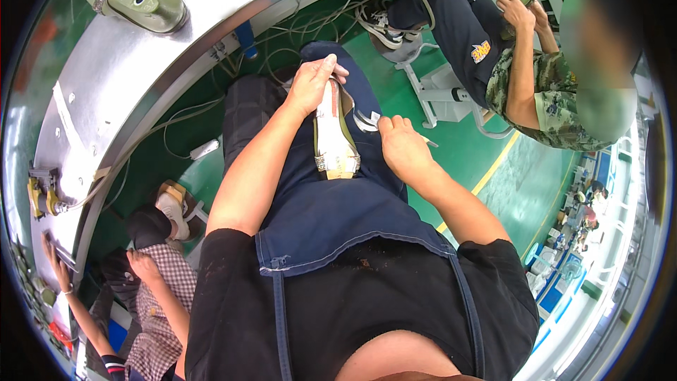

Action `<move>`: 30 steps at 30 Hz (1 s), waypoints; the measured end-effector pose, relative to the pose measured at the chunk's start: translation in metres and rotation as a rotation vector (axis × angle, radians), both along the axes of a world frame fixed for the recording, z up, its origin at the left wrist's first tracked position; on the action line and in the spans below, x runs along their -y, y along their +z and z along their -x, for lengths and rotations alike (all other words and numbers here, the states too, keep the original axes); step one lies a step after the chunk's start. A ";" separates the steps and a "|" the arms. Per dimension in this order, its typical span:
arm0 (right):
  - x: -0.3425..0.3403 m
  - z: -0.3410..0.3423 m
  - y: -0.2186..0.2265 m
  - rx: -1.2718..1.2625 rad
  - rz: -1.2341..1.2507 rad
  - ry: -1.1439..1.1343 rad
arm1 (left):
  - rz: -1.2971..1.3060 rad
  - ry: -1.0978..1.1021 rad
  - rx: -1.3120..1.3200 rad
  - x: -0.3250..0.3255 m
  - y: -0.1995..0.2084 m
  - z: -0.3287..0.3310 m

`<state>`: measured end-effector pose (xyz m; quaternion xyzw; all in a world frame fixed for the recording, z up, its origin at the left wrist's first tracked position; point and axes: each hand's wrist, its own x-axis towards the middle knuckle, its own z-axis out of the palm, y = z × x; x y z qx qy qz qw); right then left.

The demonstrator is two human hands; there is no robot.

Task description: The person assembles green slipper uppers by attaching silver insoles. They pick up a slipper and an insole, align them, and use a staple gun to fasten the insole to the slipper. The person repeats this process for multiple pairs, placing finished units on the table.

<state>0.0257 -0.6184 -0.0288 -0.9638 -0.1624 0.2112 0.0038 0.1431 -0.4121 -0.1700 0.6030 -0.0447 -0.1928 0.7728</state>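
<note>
An olive-green shoe with a glittering band lies lengthwise over the dark blue apron on my lap. Its pale, whitish face is turned up, and the band end points toward me. My left hand grips the far end of the shoe, thumb stretched along it. Just right of the shoe, my right hand is closed around a slim tool. Only the tool's pale end sticks out behind the fist, so its kind is hidden. A white curved mark or strip shows between this hand and the shoe.
A curved metal worktable arcs along the left and far side, with another green shoe on it. Cables hang beneath. Right, a seated co-worker holds a green item; lower left, another person in a checked garment sits close.
</note>
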 end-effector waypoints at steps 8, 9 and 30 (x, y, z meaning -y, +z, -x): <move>-0.017 -0.004 0.002 -0.023 0.034 -0.112 | 0.000 0.019 0.006 0.001 0.005 0.001; -0.018 -0.004 0.002 -0.028 0.049 -0.116 | -0.008 0.022 0.003 0.002 0.006 0.001; -0.021 0.004 0.000 -0.157 -0.009 -0.096 | -0.134 0.031 0.079 0.004 0.013 0.008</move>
